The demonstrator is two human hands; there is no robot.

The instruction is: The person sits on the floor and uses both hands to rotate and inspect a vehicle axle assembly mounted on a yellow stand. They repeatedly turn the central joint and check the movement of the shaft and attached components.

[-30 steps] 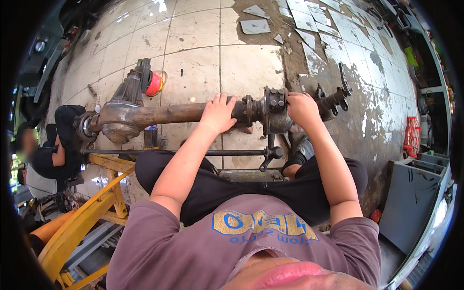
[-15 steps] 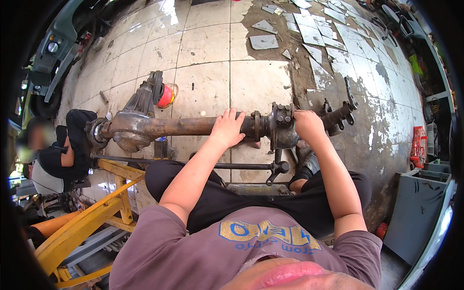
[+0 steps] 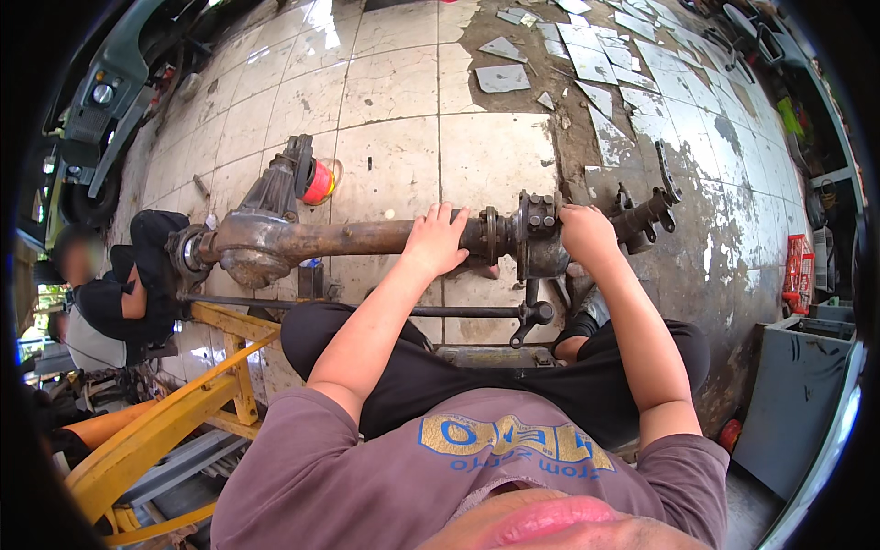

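- The axle (image 3: 353,238) lies crosswise over the tiled floor (image 3: 394,87).
- Left hand (image 3: 434,244) rests on its tube (image 3: 380,236), fingers loosely spread.
- Right hand (image 3: 588,236) touches the bolted housing (image 3: 543,222); I can't tell its grip.
- I see neither hand has shifted: work seems steady.

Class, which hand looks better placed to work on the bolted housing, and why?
Probably the right hand: it is beside the bolted housing, while the left hand rests along the axle tube.

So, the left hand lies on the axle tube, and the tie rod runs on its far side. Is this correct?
Almost: in the head view, the tie rod runs on the near side. The left hand does lie on the axle tube.
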